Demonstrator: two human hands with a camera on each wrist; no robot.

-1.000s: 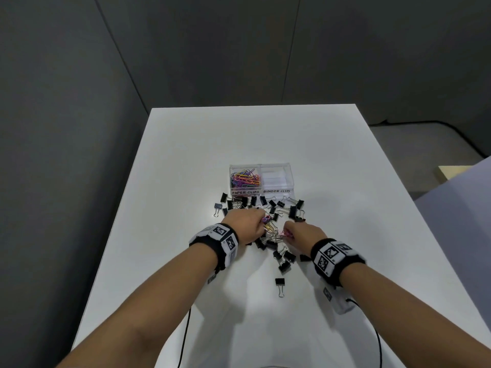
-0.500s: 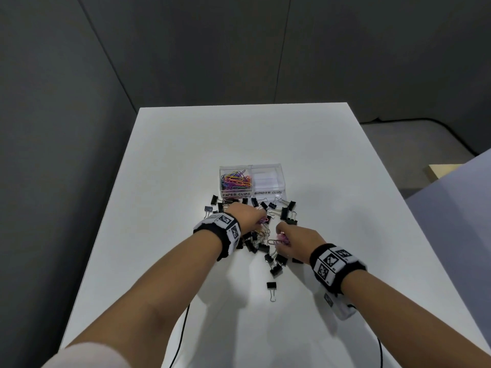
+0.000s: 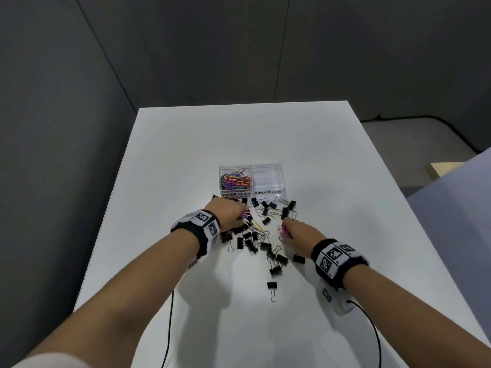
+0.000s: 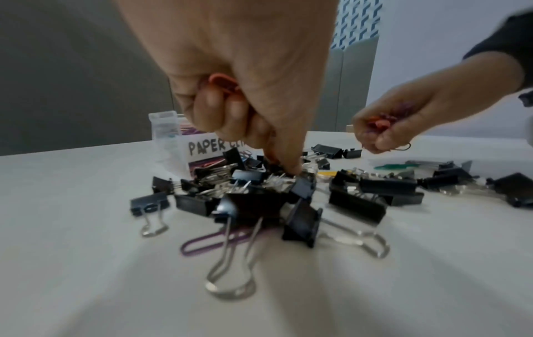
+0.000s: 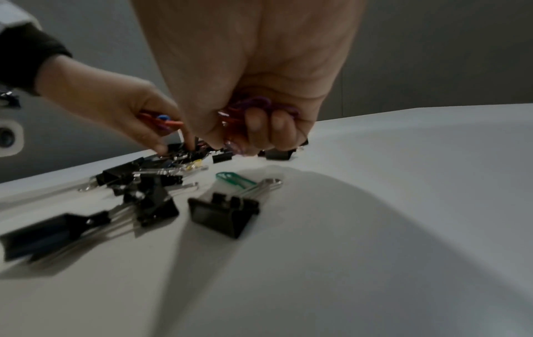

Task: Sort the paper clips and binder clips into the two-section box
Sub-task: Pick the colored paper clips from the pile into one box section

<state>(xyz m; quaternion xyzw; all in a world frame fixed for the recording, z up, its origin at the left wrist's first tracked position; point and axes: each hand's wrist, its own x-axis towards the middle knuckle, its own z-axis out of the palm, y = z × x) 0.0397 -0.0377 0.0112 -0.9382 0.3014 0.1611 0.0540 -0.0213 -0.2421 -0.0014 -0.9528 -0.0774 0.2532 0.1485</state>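
Broadly, the white rectangular table (image 3: 305, 144) carries everything: toward its middle stands the clear plastic two-section box (image 3: 252, 181), hand-lettered "PAPER CLIPS" on its left half and "BINDER CLIPS" on its right. Its left section already holds a heap of coloured wire paper clips (image 3: 235, 179), while the right section looks empty, so by my reading the paper-clip half of the sorting is well advanced and the binder-clip half has not begun. Just in front of the box lies the scattered pile of black binder clips with silver wire handles (image 3: 261, 235), a few dozen by the look of it, all on the table; one lone clip (image 3: 272, 286) sits apart on the near side. A few loose paper clips remain mixed in: a yellow one (image 3: 256, 226) in the pile's middle, a purple one (image 4: 213, 241) under a clip, a green one (image 5: 233, 178) beside another. The left hand (image 3: 230, 215) reaches into the pile with thumb and forefinger extended down, its other fingers curled round reddish paper clips (image 4: 223, 83) in the palm. The right hand (image 3: 300, 233), lifted just off the pile's right edge, is closed round a bunch of pink and purple paper clips (image 5: 256, 107). What is left, I judge, is those last stragglers, then every binder clip.
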